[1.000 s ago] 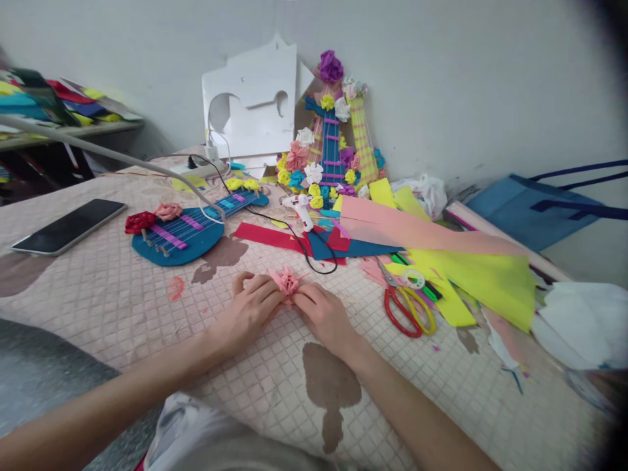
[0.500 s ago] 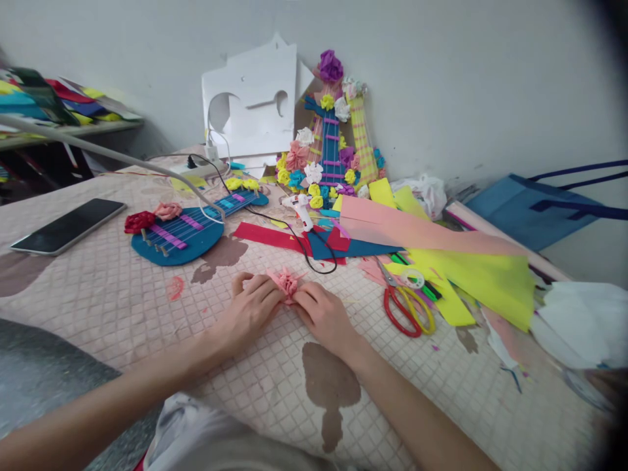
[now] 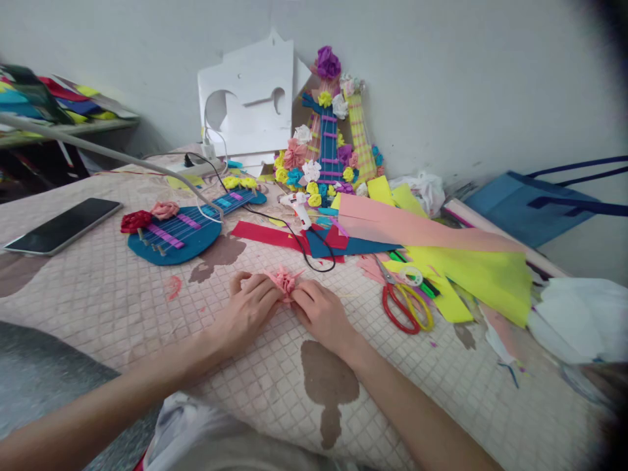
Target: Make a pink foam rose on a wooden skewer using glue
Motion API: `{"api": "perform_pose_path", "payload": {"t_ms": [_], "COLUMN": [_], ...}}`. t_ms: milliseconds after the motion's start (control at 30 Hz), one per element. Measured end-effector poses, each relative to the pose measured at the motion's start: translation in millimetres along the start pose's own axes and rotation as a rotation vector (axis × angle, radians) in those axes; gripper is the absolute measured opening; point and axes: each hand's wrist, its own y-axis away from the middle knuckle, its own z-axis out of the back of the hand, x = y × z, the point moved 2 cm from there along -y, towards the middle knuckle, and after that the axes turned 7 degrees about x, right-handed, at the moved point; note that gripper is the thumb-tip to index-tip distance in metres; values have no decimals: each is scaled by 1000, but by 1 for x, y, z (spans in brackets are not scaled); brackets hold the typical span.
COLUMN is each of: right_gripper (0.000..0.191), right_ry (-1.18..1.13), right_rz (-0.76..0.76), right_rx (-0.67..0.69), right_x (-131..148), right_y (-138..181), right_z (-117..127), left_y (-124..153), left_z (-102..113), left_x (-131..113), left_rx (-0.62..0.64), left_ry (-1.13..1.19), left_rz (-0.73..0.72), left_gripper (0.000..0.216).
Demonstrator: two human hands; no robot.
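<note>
Between both hands, just above the table, is a pink crepe paper flower (image 3: 285, 281) with a ruffled middle and pointed outer edges. My left hand (image 3: 252, 306) pinches its left side, fingers curled and knuckles up. On the other side, my right hand (image 3: 321, 313) grips the lower right edge between thumb and fingers. The fingertips are partly hidden behind the petals. Beyond the hands lies a blue paper guitar (image 3: 189, 239) with strings, purple strips, and a red flower (image 3: 136, 222) and a pink flower (image 3: 165, 209) on its end.
A white glue gun (image 3: 297, 208) with a black cord rests behind the hands. Scissors (image 3: 400, 304) with red and yellow handles lie right, beside yellow paper (image 3: 471, 278) and pink paper (image 3: 392, 219). A phone (image 3: 63, 226) is far left. Decorated guitars (image 3: 330, 140) lean on the wall.
Both hands keep hold of the pink flower and barely move; its petals sit slightly differently. The whole view has shifted a little, with things appearing slightly further left.
</note>
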Motion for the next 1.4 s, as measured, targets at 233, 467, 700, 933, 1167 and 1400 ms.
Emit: {"api": "perform_pose_path", "payload": {"t_ms": [233,467,700,933,1167,1400], "right_gripper": [15,21,18,17,16,13], "right_ry": [-22,24,27,0,-4,20], "right_rz": [0,21,30,-9,1,8], "right_rx": [-21,12,52,9,12,23], "right_x": [-2,0,0,0,1,-1], "right_y": [0,-1,0,1,-1,0], "right_z": [1,2,1,1,2,0], "left_y": [2,3,2,1,4,5], "left_z": [-1,2,3,1,-1,1], "left_x": [2,0,0,-1,0,0], "left_rx": [15,11,-13,4,-15,-42], "left_ry": [-18,-7,-11,-34,-50,-14], "left_rz": [16,29,-4,13,13,25], "left_gripper": [11,11,13,19,16,14]}}
